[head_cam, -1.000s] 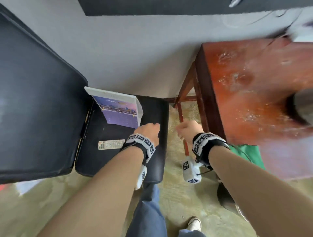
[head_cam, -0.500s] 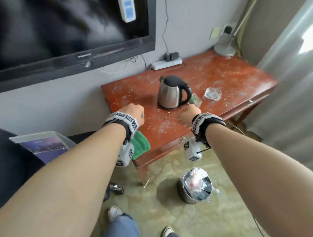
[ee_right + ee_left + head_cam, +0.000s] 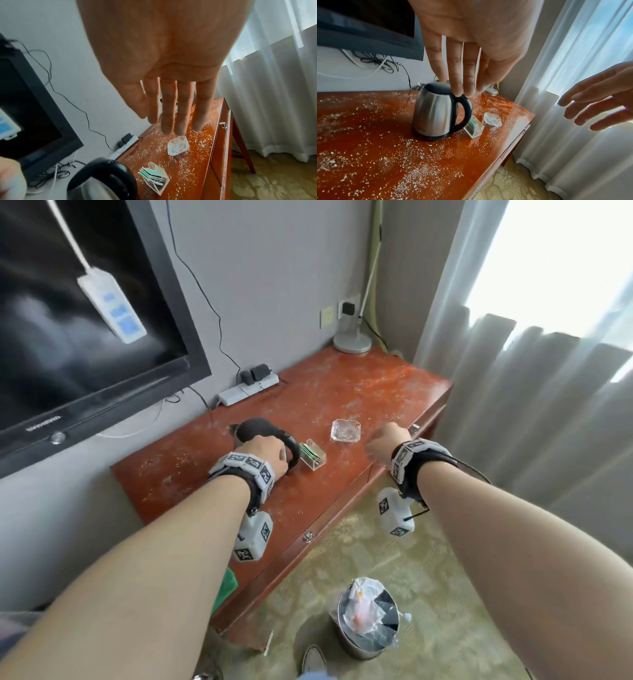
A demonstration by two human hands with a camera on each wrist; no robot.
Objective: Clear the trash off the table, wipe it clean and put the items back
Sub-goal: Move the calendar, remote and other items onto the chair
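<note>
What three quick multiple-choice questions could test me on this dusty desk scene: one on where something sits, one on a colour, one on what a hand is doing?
1. Where is the clear holder of packets?
A. Between the kettle and the glass ashtray
B. In the bin
C. On the floor

2. What colour is the kettle's handle?
A. Red
B. Black
C. White

3. How is the left hand?
A. Gripping the kettle
B. Fingers straight, holding nothing
C. Holding a cloth

Answers: 1 A, the left wrist view shows it standing between them. 2 B, the handle is black against the steel body. 3 B, the fingers reach down over the handle, not closed on it.
</note>
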